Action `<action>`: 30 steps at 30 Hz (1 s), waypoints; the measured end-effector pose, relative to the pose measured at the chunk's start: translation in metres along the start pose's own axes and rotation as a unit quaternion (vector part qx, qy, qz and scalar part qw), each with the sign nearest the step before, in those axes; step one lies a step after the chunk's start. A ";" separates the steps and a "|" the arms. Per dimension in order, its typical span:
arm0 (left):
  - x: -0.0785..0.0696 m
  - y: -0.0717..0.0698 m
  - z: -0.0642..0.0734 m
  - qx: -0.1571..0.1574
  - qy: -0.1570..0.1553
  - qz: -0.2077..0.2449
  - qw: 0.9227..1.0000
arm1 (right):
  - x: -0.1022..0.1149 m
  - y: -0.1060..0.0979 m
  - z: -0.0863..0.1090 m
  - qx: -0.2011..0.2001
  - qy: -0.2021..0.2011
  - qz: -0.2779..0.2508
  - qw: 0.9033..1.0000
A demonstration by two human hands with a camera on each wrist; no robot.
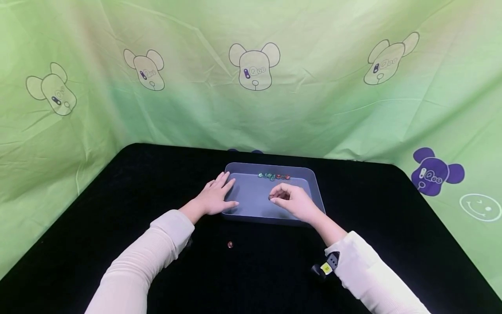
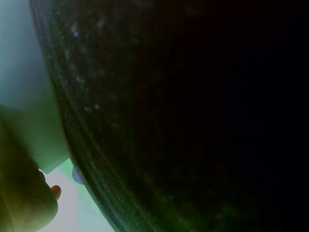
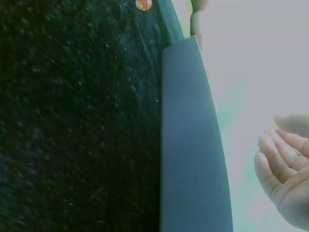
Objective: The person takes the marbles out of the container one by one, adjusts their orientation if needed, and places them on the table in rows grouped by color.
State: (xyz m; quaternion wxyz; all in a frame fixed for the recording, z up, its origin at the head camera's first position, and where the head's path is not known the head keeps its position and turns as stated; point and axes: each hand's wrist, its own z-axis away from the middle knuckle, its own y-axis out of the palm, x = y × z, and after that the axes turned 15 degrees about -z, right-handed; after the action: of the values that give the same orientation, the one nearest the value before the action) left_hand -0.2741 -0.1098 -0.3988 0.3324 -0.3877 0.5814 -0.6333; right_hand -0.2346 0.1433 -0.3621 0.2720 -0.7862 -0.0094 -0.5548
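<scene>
My left hand (image 1: 213,196) lies with fingers spread over the left rim of a grey tray (image 1: 251,210). Between thumb and forefinger, my right hand (image 1: 294,200) pinches a small dark reddish marble (image 1: 269,197) above the tray floor; the fingers hide most of it. Along the tray's far wall sit several green marbles (image 1: 266,175) and several red marbles (image 1: 283,177) in a row. A single reddish marble (image 1: 230,244) lies on the black cloth in front of the tray, and this orange-red marble (image 3: 144,4) also shows at the top of the right wrist view.
Black cloth (image 1: 164,183) covers the table around the tray. The tray's raised side wall (image 3: 193,135) stands beside my right hand. A green printed curtain (image 1: 188,113) hangs behind and at both sides. Dark cloth fills most of the left wrist view.
</scene>
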 end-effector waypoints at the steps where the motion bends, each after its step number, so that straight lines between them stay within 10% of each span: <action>1: 0.000 0.000 0.000 -0.002 0.001 0.001 1.000 | 0.001 0.001 0.001 0.001 0.002 -0.003 1.000; 14: 0.000 -0.004 0.000 -0.006 0.009 0.004 1.000 | 0.038 0.014 0.020 0.026 0.018 -0.024 0.999; 30: 0.000 -0.004 0.000 0.002 0.003 0.012 1.000 | 0.009 0.028 0.027 0.089 -0.005 -0.054 0.995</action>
State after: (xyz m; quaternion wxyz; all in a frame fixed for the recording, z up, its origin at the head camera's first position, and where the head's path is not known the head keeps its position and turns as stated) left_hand -0.2744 -0.1094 -0.3950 0.3389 -0.3783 0.5858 -0.6316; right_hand -0.1987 0.1292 -0.3723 0.3104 -0.7601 -0.1022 -0.5616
